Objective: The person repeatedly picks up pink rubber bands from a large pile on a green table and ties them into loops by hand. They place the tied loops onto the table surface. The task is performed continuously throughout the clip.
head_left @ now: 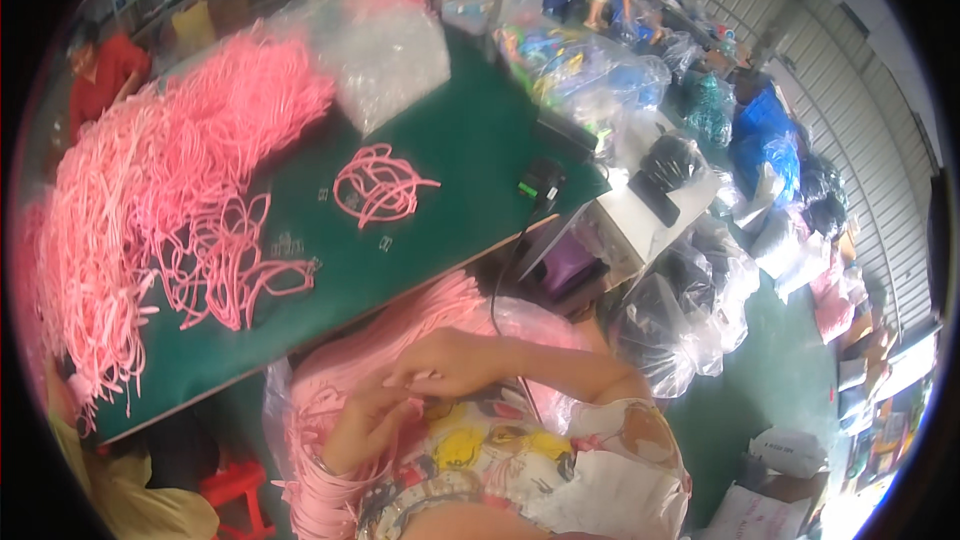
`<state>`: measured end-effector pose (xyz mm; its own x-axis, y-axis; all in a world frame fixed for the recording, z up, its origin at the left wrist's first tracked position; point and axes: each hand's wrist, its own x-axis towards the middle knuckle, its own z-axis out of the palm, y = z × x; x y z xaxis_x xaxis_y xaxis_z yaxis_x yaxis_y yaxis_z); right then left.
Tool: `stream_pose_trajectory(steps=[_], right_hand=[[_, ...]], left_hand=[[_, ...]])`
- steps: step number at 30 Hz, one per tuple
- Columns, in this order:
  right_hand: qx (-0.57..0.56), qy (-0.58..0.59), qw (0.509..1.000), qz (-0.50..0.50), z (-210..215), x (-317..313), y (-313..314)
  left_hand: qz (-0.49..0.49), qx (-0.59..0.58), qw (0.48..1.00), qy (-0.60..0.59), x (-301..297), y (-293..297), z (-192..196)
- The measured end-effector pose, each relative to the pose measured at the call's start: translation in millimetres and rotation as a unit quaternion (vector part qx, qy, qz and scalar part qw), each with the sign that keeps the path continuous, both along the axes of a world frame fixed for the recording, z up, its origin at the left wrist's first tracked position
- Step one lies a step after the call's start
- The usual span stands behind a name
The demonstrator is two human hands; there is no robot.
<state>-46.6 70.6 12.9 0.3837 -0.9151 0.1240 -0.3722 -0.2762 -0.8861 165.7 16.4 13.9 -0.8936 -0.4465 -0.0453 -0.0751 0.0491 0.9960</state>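
Note:
My two hands meet over a large bundle of pink cords (pixel 330 380) that lies across my lap beside the table. My right hand (pixel 445 360) comes in from the right, its fingers bent down and closed against the fingers of my left hand (pixel 368 422). The left one, lower down, has its fingers drawn together as well. Whatever the fingertips pinch is too small or hidden to make out. Pink strands run under and beside the left wrist.
On the green table (pixel 400 270) lie a tall heap of pink cords (pixel 190 130), a loose coil (pixel 380 185) and small clear pieces (pixel 385 243). A black device (pixel 541 178) with a cable sits near the right corner. A white box (pixel 640 220), filled bags and a red stool (pixel 236 490) stand around; other people work nearby.

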Motion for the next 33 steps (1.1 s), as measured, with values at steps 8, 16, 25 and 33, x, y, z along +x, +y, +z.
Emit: stream_pose_trajectory(steps=[8,16,25,33], right_hand=[[0.113,-0.095,0.985,0.088,7.1,-34.6,0.9],[0.112,-0.220,0.954,0.170,15.0,-21.5,5.2],[0.195,-0.336,0.921,-0.012,-9.6,11.3,1.6],[0.348,-0.242,0.901,-0.091,-14.7,33.4,-3.2]], left_hand=[[0.013,-0.058,0.998,-0.010,11.9,-0.8,10.3],[0.029,-0.012,0.999,0.007,9.8,4.9,14.5],[0.138,0.128,0.982,0.032,26.0,11.6,18.8],[0.155,-0.020,0.988,0.023,29.3,4.3,17.7]])
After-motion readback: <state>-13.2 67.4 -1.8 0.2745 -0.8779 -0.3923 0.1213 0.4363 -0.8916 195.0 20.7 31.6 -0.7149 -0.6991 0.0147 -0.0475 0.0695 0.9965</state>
